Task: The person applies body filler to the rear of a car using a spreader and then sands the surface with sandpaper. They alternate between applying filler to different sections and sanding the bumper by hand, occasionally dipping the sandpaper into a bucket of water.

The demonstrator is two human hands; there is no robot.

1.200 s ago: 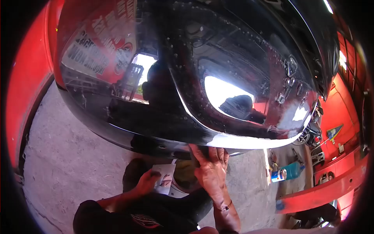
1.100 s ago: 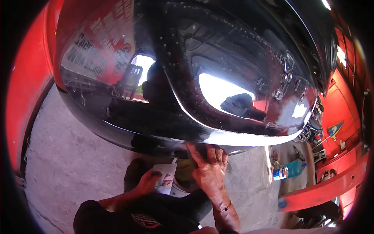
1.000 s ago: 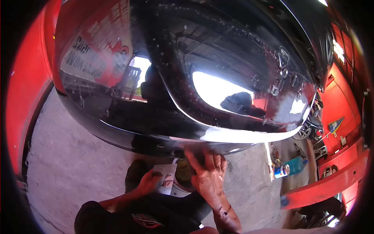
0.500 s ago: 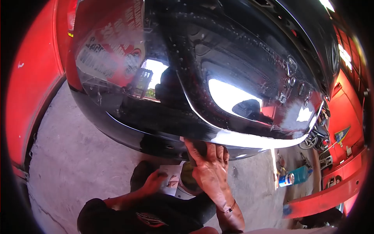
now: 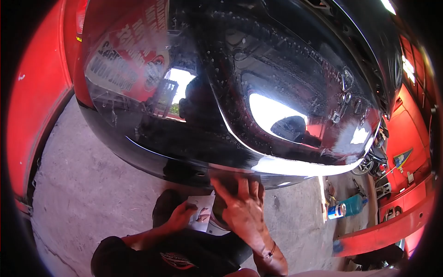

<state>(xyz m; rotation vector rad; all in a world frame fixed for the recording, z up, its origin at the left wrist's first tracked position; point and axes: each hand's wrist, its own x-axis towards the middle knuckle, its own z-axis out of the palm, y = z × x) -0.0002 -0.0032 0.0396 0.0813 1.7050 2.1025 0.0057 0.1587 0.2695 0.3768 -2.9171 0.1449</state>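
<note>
A glossy black, curved vehicle panel [image 5: 203, 129] fills the far part of the scene, its lower rim curving above a grey concrete floor [image 5: 106, 166]. The bare right hand [image 5: 242, 207] is raised just at that rim, fingers spread wide and pointing at the panel; whether the fingertips touch it, or whether anything thin lies beneath them, I cannot tell. The left hand [image 5: 182, 216], nearer the body, pinches a pale, flat, rectangular sheet [image 5: 201, 213] by its left edge, below the panel and well apart from it. The step in hand seems to be close handwork along the lower rim, with the sheet kept in reserve. The next move would call for light, even finger pressure following the curve. To the right, a blue-and-white cylindrical can [image 5: 337, 212] stands beside a translucent teal bottle [image 5: 354, 207].
</note>
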